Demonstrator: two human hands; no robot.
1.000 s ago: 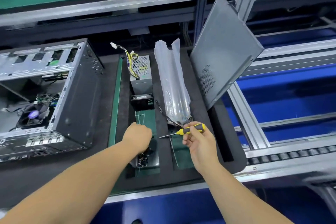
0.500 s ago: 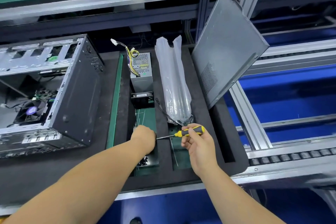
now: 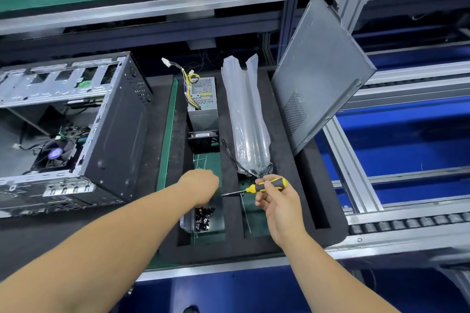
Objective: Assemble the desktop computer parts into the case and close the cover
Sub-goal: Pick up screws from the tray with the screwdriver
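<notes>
On the left of the worktop [image 3: 76, 241] your computer case [image 3: 84, 134] lies with its open side up, the cooler fan [image 3: 56, 154] on the board inside showing near its front edge. Just beside it to the right sits the black foam tray [image 3: 284, 150], cut into long slots. At the near end of the middle slot is a clear box of screws [image 3: 203, 220], and your left hand [image 3: 201, 185] hovers right over it, knuckles up and fingers curled under; you cannot tell from this angle whether they pinch anything. Your right hand [image 3: 277, 201] grips the yellow and black screwdriver [image 3: 264, 187] by its handle, the shaft pointing left toward your left hand, the tip close to it but apart. Farther up the same slot as the screws stand a small black fan [image 3: 203, 138] and, behind it, the grey power supply [image 3: 203, 107] with its bundle of yellow and black wires [image 3: 187, 79] rising to a white plug. In the next slot to the right lies a long part in a clear plastic bag [image 3: 245, 119], thin black cables trailing from its near end. At the right edge of the tray the grey side cover [image 3: 323, 71] leans tilted, its lower corner in the outer slot. Right of the tray run a roller track [image 3: 407, 223] and blue panels.
</notes>
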